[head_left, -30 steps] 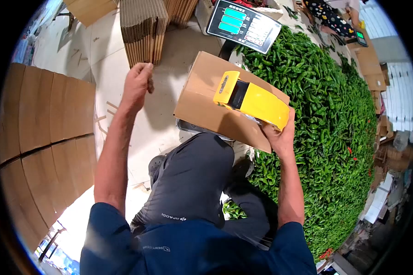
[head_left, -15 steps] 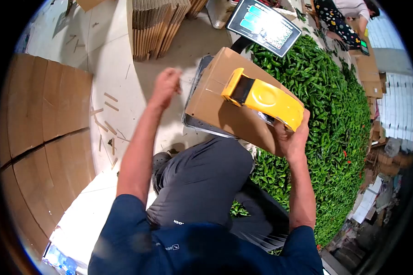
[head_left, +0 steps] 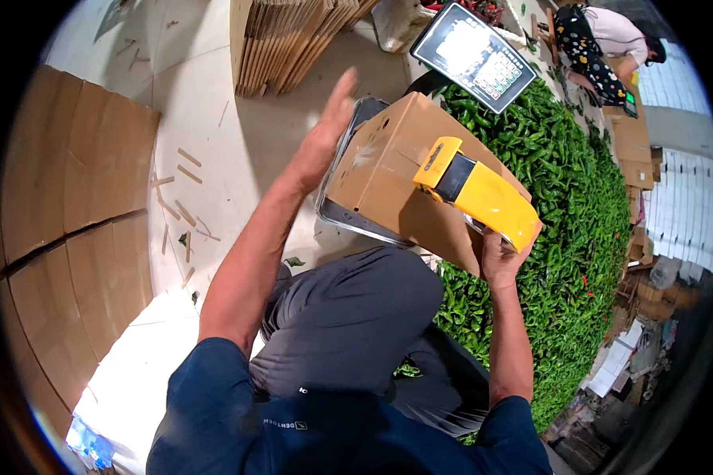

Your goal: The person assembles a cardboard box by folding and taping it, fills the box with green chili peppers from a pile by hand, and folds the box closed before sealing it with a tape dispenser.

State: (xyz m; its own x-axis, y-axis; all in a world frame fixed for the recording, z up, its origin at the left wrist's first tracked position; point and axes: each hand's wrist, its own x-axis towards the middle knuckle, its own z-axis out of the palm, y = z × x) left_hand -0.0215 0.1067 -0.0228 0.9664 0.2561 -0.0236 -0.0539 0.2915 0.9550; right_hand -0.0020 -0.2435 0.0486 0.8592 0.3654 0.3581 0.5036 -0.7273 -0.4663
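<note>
The right hand (head_left: 505, 259) clasped the yellow tool (head_left: 495, 198) over the carton (head_left: 388, 170), seemingly for control; the left hand (head_left: 323, 136), fingers outstretched, hovered beside the carton.

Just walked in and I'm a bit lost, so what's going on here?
Someone is working on a cardboard box that stands on a scale platform. Their right hand grips a yellow tool over the box; their left hand, open, is by the box's side. A big heap of green peppers lies to their right, and another person is bent over farther off.
</note>
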